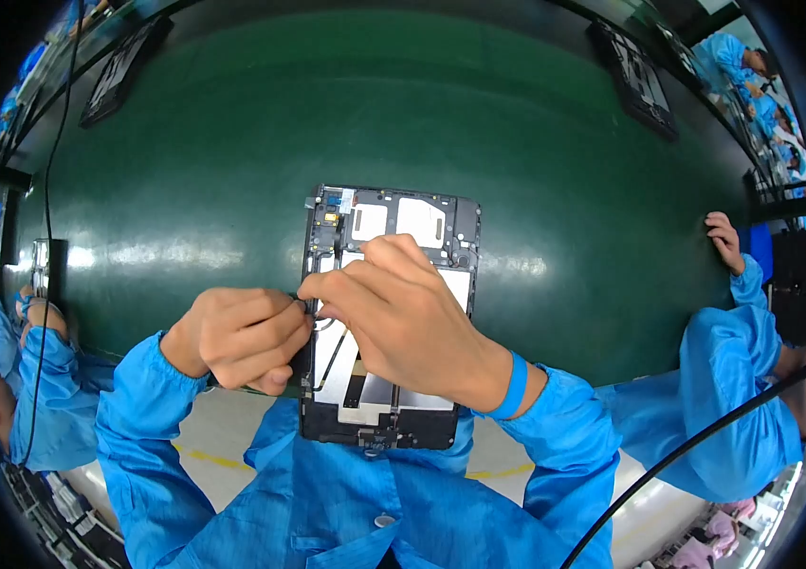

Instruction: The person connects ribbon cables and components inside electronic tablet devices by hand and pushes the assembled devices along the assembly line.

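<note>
One opened tablet (pixel 379 394) lies at our view's centre. At its nine-o'clock side, our left hand (pixel 249 337) and right hand (pixel 412 313) nearly meet, both pinched narrow; what they hold, we cannot tell. Its six-o'clock end reaches past the green table (pixel 185 190).

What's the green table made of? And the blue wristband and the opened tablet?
Table: maybe rubber or plastic, smooth and slightly glossy; it shows blurry reflections.
Wristband: perhaps rubber or fabric, matte, bending snugly.
Tablet: probably metal plates, silvery and bright, in a dark, perhaps plastic frame.
</note>
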A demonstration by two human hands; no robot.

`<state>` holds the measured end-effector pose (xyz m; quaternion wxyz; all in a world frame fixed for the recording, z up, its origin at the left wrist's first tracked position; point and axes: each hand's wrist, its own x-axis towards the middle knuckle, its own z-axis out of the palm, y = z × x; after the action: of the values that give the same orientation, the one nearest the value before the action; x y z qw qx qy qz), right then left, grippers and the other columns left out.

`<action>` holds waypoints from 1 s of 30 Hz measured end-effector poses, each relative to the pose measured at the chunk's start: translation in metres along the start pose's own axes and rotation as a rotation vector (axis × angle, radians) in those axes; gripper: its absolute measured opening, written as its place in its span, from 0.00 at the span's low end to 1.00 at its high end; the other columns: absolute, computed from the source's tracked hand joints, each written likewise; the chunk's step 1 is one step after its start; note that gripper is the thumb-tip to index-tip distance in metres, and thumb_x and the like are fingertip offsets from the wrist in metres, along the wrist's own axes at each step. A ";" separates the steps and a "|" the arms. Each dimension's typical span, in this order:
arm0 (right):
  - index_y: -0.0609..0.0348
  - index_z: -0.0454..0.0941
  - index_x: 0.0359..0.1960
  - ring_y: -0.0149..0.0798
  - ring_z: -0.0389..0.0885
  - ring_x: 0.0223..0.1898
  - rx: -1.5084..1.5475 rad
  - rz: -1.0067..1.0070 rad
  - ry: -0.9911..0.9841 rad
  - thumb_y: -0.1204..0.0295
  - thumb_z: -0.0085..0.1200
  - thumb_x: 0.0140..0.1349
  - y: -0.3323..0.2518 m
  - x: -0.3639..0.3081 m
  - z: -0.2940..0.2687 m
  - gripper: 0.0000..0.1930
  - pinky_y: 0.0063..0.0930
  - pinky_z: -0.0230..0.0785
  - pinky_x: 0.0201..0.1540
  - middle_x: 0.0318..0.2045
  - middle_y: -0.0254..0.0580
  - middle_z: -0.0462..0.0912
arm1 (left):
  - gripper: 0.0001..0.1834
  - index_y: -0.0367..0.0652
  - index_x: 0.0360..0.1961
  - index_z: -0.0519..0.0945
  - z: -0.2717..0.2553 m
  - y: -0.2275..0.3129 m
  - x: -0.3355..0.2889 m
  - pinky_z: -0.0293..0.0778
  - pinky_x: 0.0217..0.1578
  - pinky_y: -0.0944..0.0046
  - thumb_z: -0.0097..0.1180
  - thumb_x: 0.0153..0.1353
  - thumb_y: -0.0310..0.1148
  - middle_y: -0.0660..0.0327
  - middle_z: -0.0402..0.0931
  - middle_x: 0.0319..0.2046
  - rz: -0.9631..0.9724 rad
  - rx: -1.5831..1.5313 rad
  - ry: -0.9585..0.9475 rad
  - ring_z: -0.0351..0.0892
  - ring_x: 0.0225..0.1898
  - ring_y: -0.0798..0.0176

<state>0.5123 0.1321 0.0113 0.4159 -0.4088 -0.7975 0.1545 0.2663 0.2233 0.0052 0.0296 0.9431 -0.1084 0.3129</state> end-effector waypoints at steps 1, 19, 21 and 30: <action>0.57 0.82 0.51 0.46 0.77 0.42 0.008 -0.026 0.003 0.84 0.66 0.51 0.001 0.000 0.000 0.22 0.41 0.69 0.52 0.34 0.37 0.80 | 0.21 0.27 0.35 0.88 0.001 -0.002 -0.001 0.88 0.35 0.59 0.49 0.73 0.33 0.49 0.84 0.34 -0.020 -0.013 0.020 0.87 0.32 0.53; 0.53 0.86 0.43 0.40 0.76 0.36 -0.071 -0.100 0.069 0.72 0.73 0.63 0.021 0.015 0.002 0.09 0.38 0.67 0.42 0.31 0.32 0.83 | 0.23 0.25 0.37 0.89 -0.001 -0.002 0.002 0.89 0.36 0.57 0.46 0.73 0.34 0.46 0.86 0.35 0.036 0.035 -0.026 0.88 0.33 0.51; 0.53 0.86 0.42 0.41 0.76 0.36 -0.068 -0.099 0.068 0.73 0.73 0.63 0.022 0.016 0.003 0.09 0.38 0.68 0.42 0.31 0.33 0.83 | 0.23 0.25 0.36 0.89 0.001 -0.002 0.002 0.89 0.35 0.57 0.46 0.72 0.34 0.46 0.85 0.34 0.022 0.023 -0.014 0.88 0.32 0.52; 0.57 0.85 0.42 0.44 0.79 0.36 0.002 -0.054 0.058 0.79 0.71 0.60 0.022 0.018 0.003 0.10 0.38 0.73 0.43 0.33 0.37 0.86 | 0.21 0.28 0.34 0.89 0.006 -0.014 0.004 0.86 0.30 0.58 0.49 0.72 0.34 0.50 0.85 0.31 -0.075 0.032 0.076 0.87 0.29 0.55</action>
<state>0.5157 0.1600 0.0065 0.4432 -0.3912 -0.7957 0.1323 0.2757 0.2354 0.0028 0.0304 0.9343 -0.0670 0.3487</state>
